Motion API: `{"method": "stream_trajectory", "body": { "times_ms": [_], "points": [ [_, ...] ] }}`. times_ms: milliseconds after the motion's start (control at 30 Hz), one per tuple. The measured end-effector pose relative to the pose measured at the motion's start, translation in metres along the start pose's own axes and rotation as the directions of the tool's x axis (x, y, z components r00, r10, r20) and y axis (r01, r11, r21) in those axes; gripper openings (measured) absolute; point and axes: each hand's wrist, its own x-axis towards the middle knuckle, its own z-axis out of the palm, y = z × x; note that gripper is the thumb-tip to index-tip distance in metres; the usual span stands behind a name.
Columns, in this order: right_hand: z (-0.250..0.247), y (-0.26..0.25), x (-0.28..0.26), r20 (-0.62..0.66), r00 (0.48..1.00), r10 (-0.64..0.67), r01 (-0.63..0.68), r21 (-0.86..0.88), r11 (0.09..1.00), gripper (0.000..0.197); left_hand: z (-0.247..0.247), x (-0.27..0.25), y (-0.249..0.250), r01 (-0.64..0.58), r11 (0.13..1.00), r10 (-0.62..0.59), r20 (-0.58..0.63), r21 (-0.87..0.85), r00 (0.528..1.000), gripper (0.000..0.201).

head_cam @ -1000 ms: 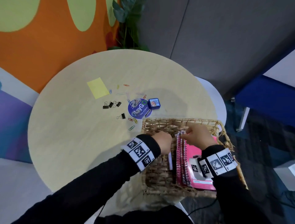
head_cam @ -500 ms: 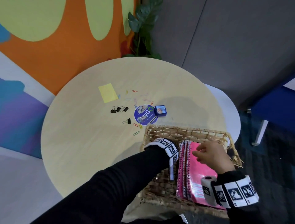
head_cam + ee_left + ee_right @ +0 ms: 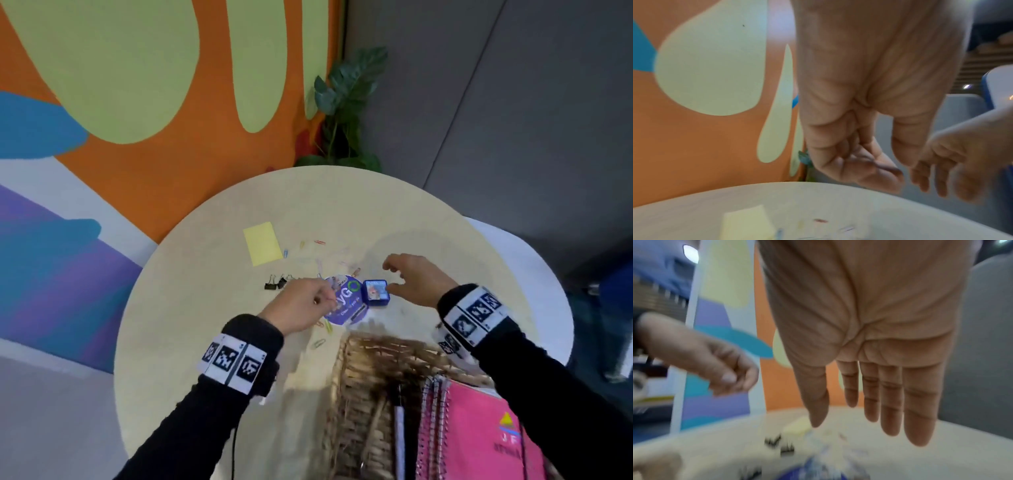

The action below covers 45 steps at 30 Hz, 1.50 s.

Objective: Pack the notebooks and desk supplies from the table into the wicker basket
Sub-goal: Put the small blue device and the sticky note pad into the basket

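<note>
My left hand (image 3: 323, 299) hovers with loosely curled fingers over the near-left edge of a round blue disc (image 3: 346, 303) and holds nothing I can make out. My right hand (image 3: 390, 278) is spread open just right of a small blue box (image 3: 376, 292), apart from it. The right wrist view shows the straight fingers (image 3: 890, 410) above the table. The wicker basket (image 3: 359, 370) stands at the near edge. Pink spiral notebooks (image 3: 479, 431) and a pen (image 3: 399, 428) lie inside it.
On the round table (image 3: 205, 325) lie a yellow sticky pad (image 3: 263, 242), black binder clips (image 3: 275, 284) and several coloured paper clips (image 3: 320, 342) around the disc. A potted plant (image 3: 346, 113) stands behind the table. A white surface (image 3: 534, 274) adjoins at right.
Both hands have come out of the basket and moved forward over the table, the left to the blue disc, the right to the blue box. The notebooks stay in the basket.
</note>
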Motion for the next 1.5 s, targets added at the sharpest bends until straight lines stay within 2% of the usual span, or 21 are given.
{"method": "stream_trajectory", "body": {
  "times_ms": [67, 200, 333, 400, 500, 567, 667, 733, 833, 933, 1033, 1200, 1333, 1400, 1500],
  "points": [
    [0.017, -0.005, 0.038, 0.149, 0.989, 0.014, 0.001, -0.104, 0.995, 0.058, -0.020, 0.014, -0.033, 0.072, 0.997, -0.070, -0.120, 0.013, 0.990, 0.015],
    [0.051, -0.005, 0.079, 0.336, 0.936, 0.108, -0.004, -0.297, 0.955, 0.075, -0.055, 0.052, -0.093, 0.211, 0.969, -0.183, -0.203, 0.125, 0.962, 0.019],
    [0.073, 0.004, 0.096, 0.327, 0.933, 0.148, -0.033, -0.333, 0.942, 0.073, -0.079, 0.094, -0.135, 0.325, 0.928, -0.276, -0.248, 0.181, 0.929, 0.026],
    [0.078, 0.009, 0.098, 0.310, 0.939, 0.151, -0.049, -0.312, 0.949, 0.073, -0.085, 0.114, -0.148, 0.339, 0.909, -0.287, -0.227, 0.241, 0.931, 0.030],
    [0.075, 0.012, 0.095, 0.296, 0.942, 0.161, -0.085, -0.252, 0.964, 0.070, -0.089, 0.145, -0.154, 0.230, 0.836, -0.199, -0.114, 0.499, 0.973, 0.047],
    [0.067, 0.013, 0.088, 0.252, 0.956, 0.149, -0.102, -0.193, 0.976, 0.063, -0.092, 0.164, -0.154, 0.087, 0.721, -0.114, -0.006, 0.687, 0.993, 0.060],
    [0.047, 0.011, 0.074, 0.147, 0.981, 0.129, -0.114, -0.111, 0.987, 0.047, -0.097, 0.187, -0.154, -0.100, 0.514, -0.052, 0.148, 0.852, 0.988, 0.066],
    [0.031, 0.006, 0.063, 0.091, 0.987, 0.130, -0.125, -0.055, 0.991, 0.044, -0.096, 0.198, -0.154, -0.183, 0.421, -0.058, 0.228, 0.888, 0.972, 0.065],
    [0.012, 0.000, 0.043, 0.022, 0.993, 0.112, -0.113, 0.005, 0.994, 0.049, -0.095, 0.210, -0.152, -0.265, 0.327, -0.066, 0.302, 0.907, 0.951, 0.064],
    [-0.001, -0.006, 0.020, -0.021, 0.996, 0.092, -0.090, 0.074, 0.993, 0.054, -0.094, 0.216, -0.153, -0.315, 0.244, -0.059, 0.338, 0.917, 0.939, 0.065],
    [-0.006, -0.012, -0.009, -0.038, 0.996, 0.075, -0.068, 0.152, 0.986, 0.055, -0.094, 0.218, -0.154, -0.313, 0.183, -0.080, 0.331, 0.932, 0.940, 0.049],
    [0.015, -0.021, -0.068, 0.025, 0.998, 0.062, -0.067, 0.242, 0.968, 0.056, -0.098, 0.215, -0.155, -0.276, 0.211, -0.125, 0.306, 0.938, 0.944, 0.044],
    [0.051, -0.038, -0.104, 0.145, 0.987, 0.074, -0.099, 0.181, 0.978, 0.053, -0.108, 0.195, -0.154, -0.198, 0.234, -0.057, 0.216, 0.952, 0.975, 0.037],
    [0.075, -0.048, -0.115, 0.226, 0.972, 0.061, -0.095, 0.143, 0.985, 0.053, -0.118, 0.176, -0.146, -0.124, 0.322, 0.006, 0.129, 0.939, 0.992, 0.030],
    [0.111, -0.062, -0.119, 0.342, 0.937, 0.075, -0.077, -0.010, 0.997, 0.057, -0.128, 0.140, -0.117, -0.092, 0.538, 0.119, 0.033, 0.838, 0.992, 0.016]
  ]
}}
